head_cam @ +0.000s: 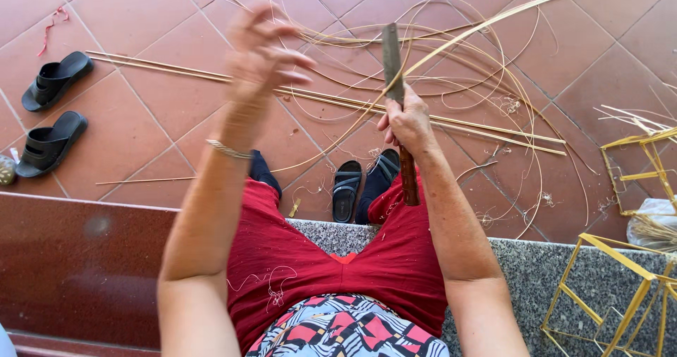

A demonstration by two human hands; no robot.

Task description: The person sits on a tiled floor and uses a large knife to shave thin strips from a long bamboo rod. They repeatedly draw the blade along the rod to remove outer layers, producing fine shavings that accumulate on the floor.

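My right hand (407, 123) grips a long knife (393, 61) by its wooden handle, blade pointing away from me. A pale bamboo strip (508, 15) runs from the blade up to the top right, and my thumb presses it against the blade. My left hand (262, 50) is raised and blurred, fingers spread, holding nothing that I can make out. A metal bangle (227, 149) sits on my left wrist. Thin curled bamboo slivers (486, 82) loop over the tiled floor beyond the knife.
Long bamboo sticks (338, 101) lie across the red floor tiles. A pair of black sandals (51, 113) rests at the left; another black sandal (346, 191) sits by my feet. Yellow bamboo frames (620, 293) stand on the speckled stone ledge (536, 272) at right.
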